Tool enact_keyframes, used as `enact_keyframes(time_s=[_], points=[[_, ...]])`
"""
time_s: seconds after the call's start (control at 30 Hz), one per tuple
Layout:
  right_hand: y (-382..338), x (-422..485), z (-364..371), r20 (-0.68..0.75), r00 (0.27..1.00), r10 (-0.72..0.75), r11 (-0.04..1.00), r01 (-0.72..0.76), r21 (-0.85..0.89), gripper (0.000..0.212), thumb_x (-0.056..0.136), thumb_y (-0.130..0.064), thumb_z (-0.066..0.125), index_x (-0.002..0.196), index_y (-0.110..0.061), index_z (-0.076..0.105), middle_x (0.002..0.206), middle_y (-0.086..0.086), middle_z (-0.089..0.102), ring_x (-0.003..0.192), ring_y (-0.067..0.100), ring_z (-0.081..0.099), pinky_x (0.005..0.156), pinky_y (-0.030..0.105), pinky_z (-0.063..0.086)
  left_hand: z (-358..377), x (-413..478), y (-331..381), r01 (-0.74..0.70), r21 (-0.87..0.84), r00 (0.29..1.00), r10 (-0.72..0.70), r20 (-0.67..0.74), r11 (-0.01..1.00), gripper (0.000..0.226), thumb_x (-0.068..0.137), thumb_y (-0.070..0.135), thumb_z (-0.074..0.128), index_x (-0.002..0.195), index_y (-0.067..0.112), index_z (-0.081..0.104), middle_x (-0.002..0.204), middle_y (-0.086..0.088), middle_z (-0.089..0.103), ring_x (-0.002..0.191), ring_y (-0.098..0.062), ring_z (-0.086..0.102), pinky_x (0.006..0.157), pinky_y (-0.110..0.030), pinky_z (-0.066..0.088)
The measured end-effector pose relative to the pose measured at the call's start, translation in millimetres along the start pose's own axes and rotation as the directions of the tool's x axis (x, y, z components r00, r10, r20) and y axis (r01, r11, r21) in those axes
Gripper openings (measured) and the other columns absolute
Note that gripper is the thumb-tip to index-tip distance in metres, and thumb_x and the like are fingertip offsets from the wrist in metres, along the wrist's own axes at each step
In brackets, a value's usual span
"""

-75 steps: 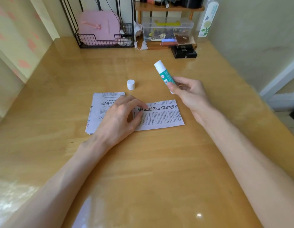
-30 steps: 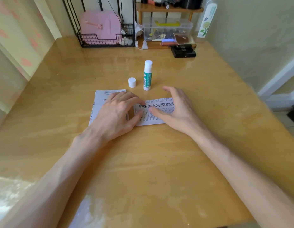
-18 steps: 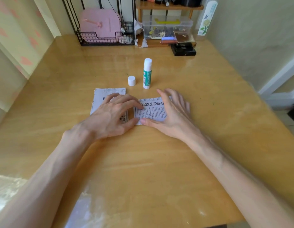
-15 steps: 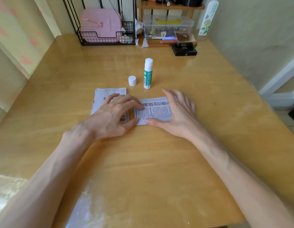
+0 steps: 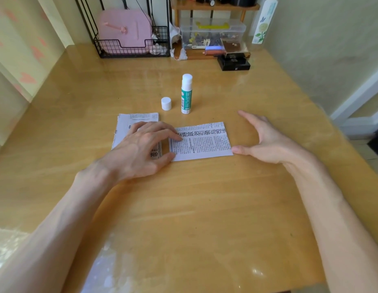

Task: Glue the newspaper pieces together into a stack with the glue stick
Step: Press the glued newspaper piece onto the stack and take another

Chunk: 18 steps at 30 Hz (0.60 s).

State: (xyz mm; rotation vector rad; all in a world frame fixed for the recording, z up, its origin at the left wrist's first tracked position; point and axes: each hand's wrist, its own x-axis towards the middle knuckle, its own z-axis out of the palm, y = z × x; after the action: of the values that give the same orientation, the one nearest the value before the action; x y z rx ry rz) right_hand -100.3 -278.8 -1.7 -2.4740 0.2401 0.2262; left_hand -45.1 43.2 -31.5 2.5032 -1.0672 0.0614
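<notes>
A newspaper piece point(image 5: 201, 141) with a bold headline lies flat on the wooden table point(image 5: 183, 208). To its left sits a small pile of newspaper pieces point(image 5: 134, 120), mostly under my left hand point(image 5: 141, 146), whose fingertips press the flat piece's left edge. My right hand point(image 5: 262, 138) is spread just right of that piece, thumb touching its lower right corner, holding nothing. The glue stick point(image 5: 186, 94), white and green, stands upright and uncapped behind the papers. Its white cap point(image 5: 166, 103) stands to the left of it.
At the table's back edge stand a black wire rack point(image 5: 131, 47) holding a pink case, a clear plastic box point(image 5: 212, 33) under a wooden shelf, a black box point(image 5: 234, 63) and a tall bottle point(image 5: 263, 22). A wall runs along the right.
My right hand set the glue stick upright on the table, smoothed across the flat newspaper piece, then slid off to its right edge. My left hand stayed on the pile.
</notes>
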Motion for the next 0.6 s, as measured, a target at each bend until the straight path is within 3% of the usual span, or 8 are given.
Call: enact_keyframes(time_s=[0.07,0.13,0.2,0.27,0.37,0.47,0.6], points=[[-3.2,1.4,6.0,-0.162,0.981,-0.103,0.991,0.116,0.073,0.079,0.09,-0.035,0.083,0.158,-0.038,0.043,0.159,-0.005,0.041,0.151,0.013,0.036,0.127,0.04,0.027,1.8,1.7,2.5,0.016,-0.022,1.0,-0.017,-0.025,1.0,0.034,0.095,0.048,0.053,0.127,0.041,0.064,0.136,0.022,0.052,0.134,-0.003,0.043,0.117,-0.034,0.023],[-13.9,-0.1,19.5,-0.314,0.903,-0.293,0.944,0.325,0.055,0.055,0.097,-0.03,0.077,0.148,-0.025,0.058,0.148,-0.003,0.053,0.141,0.011,0.047,0.123,0.035,0.034,4.9,4.0,7.3,0.02,-0.024,0.996,-0.022,-0.081,0.999,0.031,0.099,0.043,0.049,0.124,0.038,0.067,0.136,0.018,0.051,0.132,-0.007,0.044,0.108,-0.031,0.026],[-30.9,-4.4,40.0,-0.275,0.837,-0.473,0.874,0.484,-0.031,0.04,0.104,-0.024,0.066,0.143,-0.014,0.064,0.148,0.001,0.057,0.141,0.011,0.048,0.123,0.022,0.031,7.9,6.4,14.0,0.026,-0.011,0.992,-0.027,-0.121,1.0,0.034,0.1,0.039,0.049,0.128,0.031,0.066,0.138,0.013,0.052,0.129,-0.012,0.048,0.104,-0.031,0.03],[-45.8,-8.1,63.1,-0.13,0.819,-0.558,0.829,0.548,-0.11,0.043,0.111,-0.025,0.051,0.15,-0.008,0.057,0.161,0.005,0.048,0.153,0.015,0.036,0.125,0.017,0.019,10.9,6.9,20.0,0.036,0.017,0.994,-0.034,-0.106,0.999,0.046,0.101,0.043,0.047,0.14,0.022,0.06,0.144,0.009,0.053,0.133,-0.015,0.05,0.109,-0.032,0.032],[-54.1,-12.9,89.2,0.048,0.83,-0.556,0.79,0.545,-0.282,0.066,0.109,-0.04,0.02,0.164,-0.004,0.029,0.175,0.007,0.021,0.163,0.018,0.009,0.132,0.033,0.008,16.9,3.3,22.7,0.019,0.17,1.0,-0.015,-0.026,0.985,0.06,0.104,0.047,0.037,0.153,0.014,0.048,0.156,0.002,0.049,0.148,-0.018,0.04,0.122,-0.036,0.025],[-49.9,-16.0,96.5,0.078,0.845,-0.528,0.746,0.506,-0.433,0.08,0.101,-0.049,0.002,0.168,-0.008,0.016,0.177,0.003,0.008,0.163,0.013,-0.002,0.132,0.031,-0.002,19.3,-1.2,23.3,0.039,0.254,0.997,-0.053,0.048,0.966,0.069,0.106,0.051,0.021,0.162,0.012,0.032,0.168,-0.001,0.032,0.16,-0.021,0.016,0.13,-0.041,0.005],[-43.0,-16.6,87.3,0.097,0.869,-0.484,0.751,0.47,-0.463,0.083,0.097,-0.053,-0.005,0.169,-0.015,0.009,0.177,-0.003,0.002,0.162,0.006,-0.004,0.132,0.03,-0.002,18.5,-1.4,29.1,0.054,0.316,0.989,-0.095,0.116,0.947,0.077,0.102,0.054,0.001,0.166,0.013,0.013,0.174,0.001,0.01,0.16,-0.021,-0.009,0.129,-0.041,-0.012]])
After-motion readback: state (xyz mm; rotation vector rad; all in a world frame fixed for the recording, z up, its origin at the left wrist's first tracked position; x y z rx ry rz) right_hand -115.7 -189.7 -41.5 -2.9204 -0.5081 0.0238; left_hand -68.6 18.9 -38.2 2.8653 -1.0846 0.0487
